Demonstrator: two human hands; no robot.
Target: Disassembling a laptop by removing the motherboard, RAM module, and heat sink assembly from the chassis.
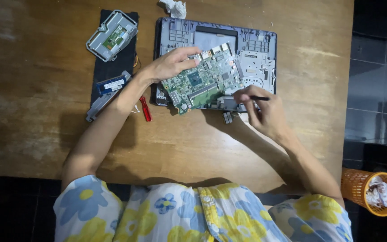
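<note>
I work at a brown wooden worktop (36,89) with a worn, streaked finish. To my right the floor (377,89) is laid in dark tiles, and an orange mesh bin (359,186) holding crumpled paper stands beside the worktop's near right corner.

An opened laptop base (258,49), grey-blue plastic with its inside exposed, lies at the far centre of the worktop. My left hand (169,66) is closed over the upper left edge of the green circuit board (202,80), fingers curled on top; the board sits tilted over the left half of the base. My right hand (263,112) is pinched shut on a thin black tool (260,98), held like a pen, its tip pointing right, just off the lower right corner of the board and over the base's near edge.

A black mat (113,67) lies left of the base. On its far end rests a grey metal tray part (111,36) with a small green board in it. At its near end lies a blue memory module (111,84), just beside a grey metal bracket (99,105). A small red tool (146,109) lies between my left forearm and the base. A crumpled white tissue (174,7) sits at the far edge, touching the base's rear. A small grey connector piece (227,117) lies just in front of the base, near my right hand.
</note>
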